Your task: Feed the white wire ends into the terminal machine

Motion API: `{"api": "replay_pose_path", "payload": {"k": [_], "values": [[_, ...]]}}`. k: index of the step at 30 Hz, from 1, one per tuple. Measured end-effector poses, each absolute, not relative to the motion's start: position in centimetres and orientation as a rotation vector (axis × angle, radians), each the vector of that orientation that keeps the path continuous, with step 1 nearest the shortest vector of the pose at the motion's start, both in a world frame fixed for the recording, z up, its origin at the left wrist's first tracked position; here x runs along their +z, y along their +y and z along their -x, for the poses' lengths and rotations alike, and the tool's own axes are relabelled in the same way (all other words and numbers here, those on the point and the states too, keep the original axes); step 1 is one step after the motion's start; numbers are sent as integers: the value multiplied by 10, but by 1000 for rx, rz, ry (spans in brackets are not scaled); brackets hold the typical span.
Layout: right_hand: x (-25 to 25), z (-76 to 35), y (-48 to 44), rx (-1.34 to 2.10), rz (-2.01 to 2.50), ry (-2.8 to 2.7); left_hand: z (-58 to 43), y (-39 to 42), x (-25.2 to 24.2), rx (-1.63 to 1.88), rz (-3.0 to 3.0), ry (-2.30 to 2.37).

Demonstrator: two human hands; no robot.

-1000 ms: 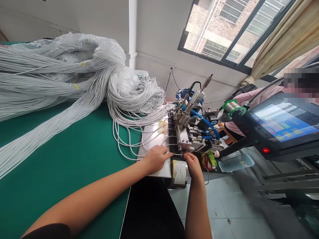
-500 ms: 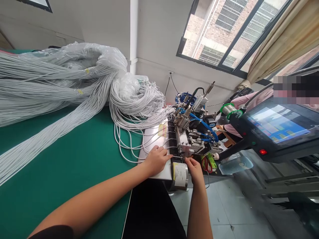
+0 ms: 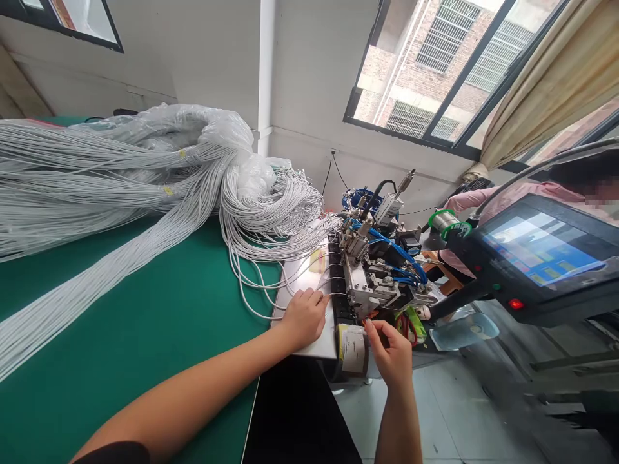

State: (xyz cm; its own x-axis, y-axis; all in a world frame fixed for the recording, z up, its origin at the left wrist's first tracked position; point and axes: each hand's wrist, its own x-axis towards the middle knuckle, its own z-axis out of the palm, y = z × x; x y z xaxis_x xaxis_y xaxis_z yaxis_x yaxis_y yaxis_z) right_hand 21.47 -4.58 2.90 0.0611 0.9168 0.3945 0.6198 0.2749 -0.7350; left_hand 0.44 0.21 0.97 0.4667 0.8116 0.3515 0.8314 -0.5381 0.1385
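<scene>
My left hand (image 3: 304, 317) rests on the white plate (image 3: 316, 348), fingers curled, with a thin white cable (image 3: 337, 294) running from its fingertips to the dark track (image 3: 340, 303) of the machine. Several other white cables loop onto the plate and into that track. My right hand (image 3: 393, 351) is at the machine's near end, thumb and index finger pinched together; what lies between them is too small to make out. Just left of its fingertips is a metal cylinder with a paper label (image 3: 354, 348). The machine (image 3: 360, 283) has metal blocks and blue tubes.
A large bundle of white cables (image 3: 159, 238), partly wrapped in plastic, lies on the green table (image 3: 120, 361). Right of the machine are a solder wire spool (image 3: 447, 223), a screen (image 3: 544, 241) and a clear blue container (image 3: 464, 332). A person in pink (image 3: 512, 200) sits behind the screen.
The view has shifted slightly, so the scene sits lower. My right hand has moved a little right and its fingers are more arched. My left hand remains by the track.
</scene>
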Motion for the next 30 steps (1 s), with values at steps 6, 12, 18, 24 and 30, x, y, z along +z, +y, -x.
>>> {"api": "replay_pose_path", "payload": {"k": [6,12,18,24,30], "values": [[31,-188,-55,422,1134,-1950,-5,2,9,-722,2613,-1488],[13,-166,-51,345,1021,-2000,-3,3,6,-875,2627,-1395],[-3,-166,-49,229,981,-2000,4,12,22,-933,2501,-1566],[-7,-170,-50,48,872,-2070,30,88,46,-479,2343,-1736],[-26,-165,-37,-170,788,-1908,55,172,40,-123,2535,-1704]]}}
